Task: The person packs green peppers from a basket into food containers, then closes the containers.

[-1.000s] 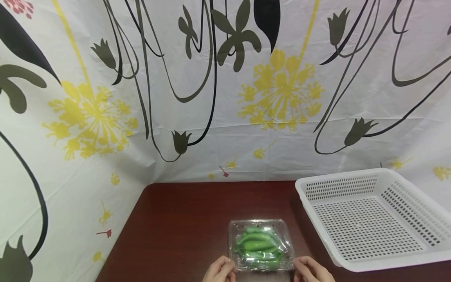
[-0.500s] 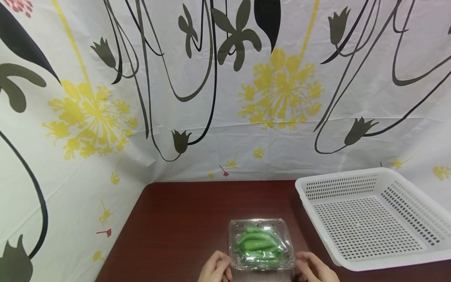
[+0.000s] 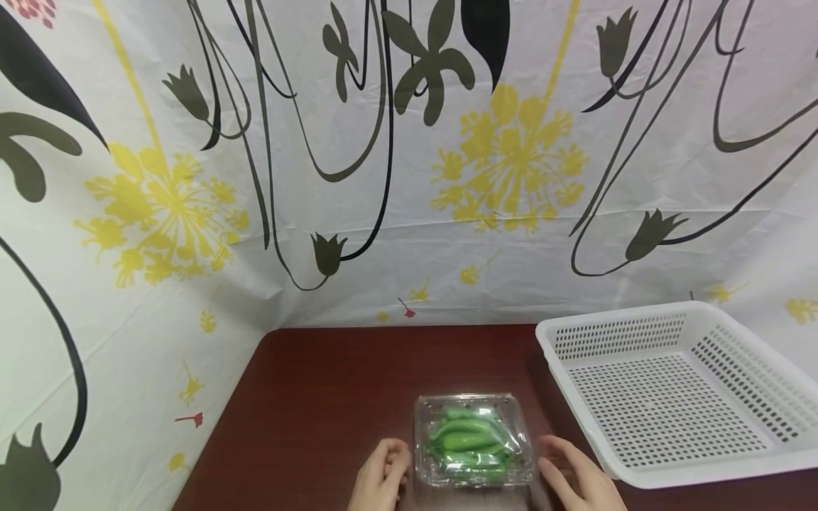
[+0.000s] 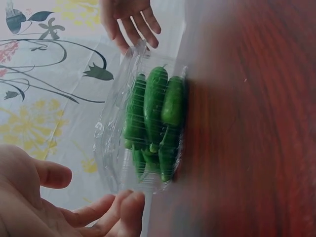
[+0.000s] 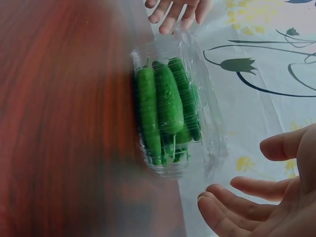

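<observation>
A clear plastic clamshell box point(image 3: 441, 406) with its lid down lies on the dark red-brown table. Several long green chili peppers point(image 3: 468, 441) show through it. My left hand point(image 3: 381, 474) is just left of the box, its fingers loosely bent and holding nothing. On the other side, my right hand point(image 3: 578, 474) is held apart from the box, thumb and fingers spread. Both wrist views show the peppers point(image 4: 155, 106) stacked behind the box's ribbed side wall. In the right wrist view, a gap shows between the right fingertips point(image 5: 210, 210) and the box.
To the right stands a large white perforated basket point(image 3: 664, 468) with nothing in it. The dark red-brown tabletop point(image 3: 332, 397) extends left of and behind the box. A white cloth point(image 3: 409, 184) printed with flowers hangs along the back and left side.
Both hands have let go of the box's near corners and moved apart, the left hand leftward, the right hand rightward and slightly up. The box stays where it was.
</observation>
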Available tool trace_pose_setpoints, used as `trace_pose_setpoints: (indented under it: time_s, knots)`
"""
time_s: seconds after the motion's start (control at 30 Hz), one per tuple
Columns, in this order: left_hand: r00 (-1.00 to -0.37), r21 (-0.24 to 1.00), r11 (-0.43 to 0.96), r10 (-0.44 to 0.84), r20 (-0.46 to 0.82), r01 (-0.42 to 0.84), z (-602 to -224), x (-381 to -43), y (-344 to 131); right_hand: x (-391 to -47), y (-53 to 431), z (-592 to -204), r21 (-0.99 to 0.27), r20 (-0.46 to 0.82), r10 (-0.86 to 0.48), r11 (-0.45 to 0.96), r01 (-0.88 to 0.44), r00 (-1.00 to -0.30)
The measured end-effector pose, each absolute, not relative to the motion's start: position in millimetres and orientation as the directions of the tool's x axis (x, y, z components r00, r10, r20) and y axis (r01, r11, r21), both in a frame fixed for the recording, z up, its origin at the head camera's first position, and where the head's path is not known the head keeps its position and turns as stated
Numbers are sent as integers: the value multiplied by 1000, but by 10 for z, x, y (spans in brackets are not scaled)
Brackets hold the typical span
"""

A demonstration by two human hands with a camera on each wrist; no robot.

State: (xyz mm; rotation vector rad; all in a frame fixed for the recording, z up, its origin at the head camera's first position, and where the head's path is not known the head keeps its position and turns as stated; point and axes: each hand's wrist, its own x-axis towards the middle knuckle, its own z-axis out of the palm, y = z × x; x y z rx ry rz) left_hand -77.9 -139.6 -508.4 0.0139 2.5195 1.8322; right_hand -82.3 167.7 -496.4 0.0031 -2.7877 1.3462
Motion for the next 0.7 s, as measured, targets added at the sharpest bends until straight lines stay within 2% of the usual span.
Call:
trace_pose_setpoints:
  time_s: [0.2,0.43,0.53,0.7]
  knots:
    - [-998,887,459,-4,57,49,-5003,-796,-1416,-857,1692,-4855,-754,-61,13,655,55,-998]
    - [-990,835,543,-40,138,94,-4943,-798,-1384,-863,1748,-4776,-716,-14,-42,698,-19,-999]
    - [-985,813,572,-49,168,110,-4917,-818,-1380,-885,1770,-4758,-692,37,-73,717,-78,-997]
    - [-971,760,634,-61,233,142,-4881,-847,-1380,-904,1765,-4752,-636,263,-103,729,-253,-959]
